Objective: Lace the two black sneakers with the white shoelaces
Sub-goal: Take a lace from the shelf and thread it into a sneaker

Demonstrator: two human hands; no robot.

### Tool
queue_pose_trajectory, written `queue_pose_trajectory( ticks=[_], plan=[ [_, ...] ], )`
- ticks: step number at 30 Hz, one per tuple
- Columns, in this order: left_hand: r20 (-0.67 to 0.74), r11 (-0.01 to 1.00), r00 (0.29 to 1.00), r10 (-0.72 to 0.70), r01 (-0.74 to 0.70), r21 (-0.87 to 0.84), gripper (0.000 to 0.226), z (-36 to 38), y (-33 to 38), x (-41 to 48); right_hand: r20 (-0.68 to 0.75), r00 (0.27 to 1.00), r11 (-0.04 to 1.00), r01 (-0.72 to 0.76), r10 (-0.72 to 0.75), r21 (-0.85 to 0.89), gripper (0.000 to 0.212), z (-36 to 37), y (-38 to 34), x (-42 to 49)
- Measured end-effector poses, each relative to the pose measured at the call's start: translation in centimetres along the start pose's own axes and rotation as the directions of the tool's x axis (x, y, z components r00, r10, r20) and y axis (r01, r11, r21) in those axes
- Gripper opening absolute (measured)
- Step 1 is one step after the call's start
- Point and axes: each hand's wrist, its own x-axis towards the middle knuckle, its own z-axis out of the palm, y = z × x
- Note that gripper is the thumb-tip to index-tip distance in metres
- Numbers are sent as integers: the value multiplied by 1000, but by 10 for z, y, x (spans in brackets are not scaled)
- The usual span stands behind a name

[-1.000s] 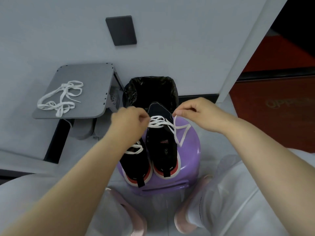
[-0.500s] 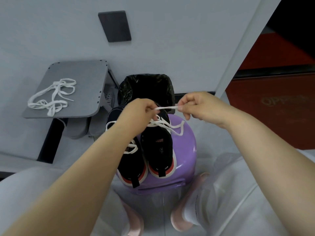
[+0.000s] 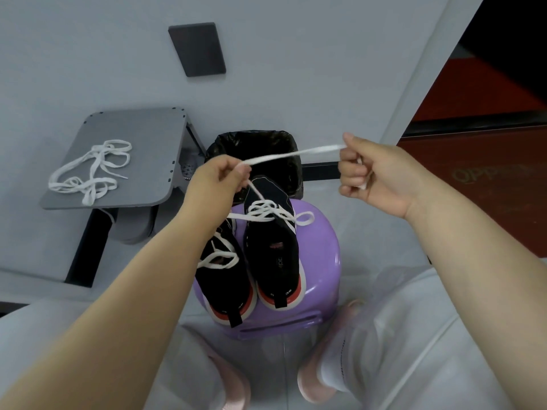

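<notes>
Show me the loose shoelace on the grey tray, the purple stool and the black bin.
loose shoelace (image 3: 94,173): head view, middle of the tangle.
purple stool (image 3: 322,247): head view, bare seat on its right side.
black bin (image 3: 257,145): head view, dark liner inside it.

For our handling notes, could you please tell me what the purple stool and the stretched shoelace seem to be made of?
The purple stool looks like moulded plastic, glossy, given its soft highlights. The shoelace seems flat woven fabric, matte white, bending limply.

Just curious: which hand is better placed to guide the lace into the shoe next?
Probably the left hand: it pinches the lace just above the sneaker; the right hand grips it farther off.
</notes>
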Motion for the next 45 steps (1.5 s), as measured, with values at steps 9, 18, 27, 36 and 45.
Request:
queue_pose_trajectory(
  ticks=[9, 18, 27, 36, 45],
  plan=[
    [253, 959, 963, 95, -157, 237, 15, 27, 11, -17, 67, 996, 998, -60, 62, -21, 23, 38, 33, 13],
    [289, 991, 949, -126, 133, -5, 38, 46, 0, -30, 117, 993, 992, 19, -5, -125, 35, 63, 50, 15],
    [163, 979, 977, -137, 158, -126, 5, 38, -3, -22, 90, 995, 982, 47, -31, -181, 13, 63, 48, 13],
    [257, 998, 964, -70, 69, 14, 11, 18, 1, -11, -258, 966, 1000, -17, 20, 13, 33, 32, 25, 21],
    [403, 980, 914, -44, -39, 195, 22, 27, 0, -18, -49, 995, 995, -84, 82, -47, 34, 31, 30, 16]
  ],
)
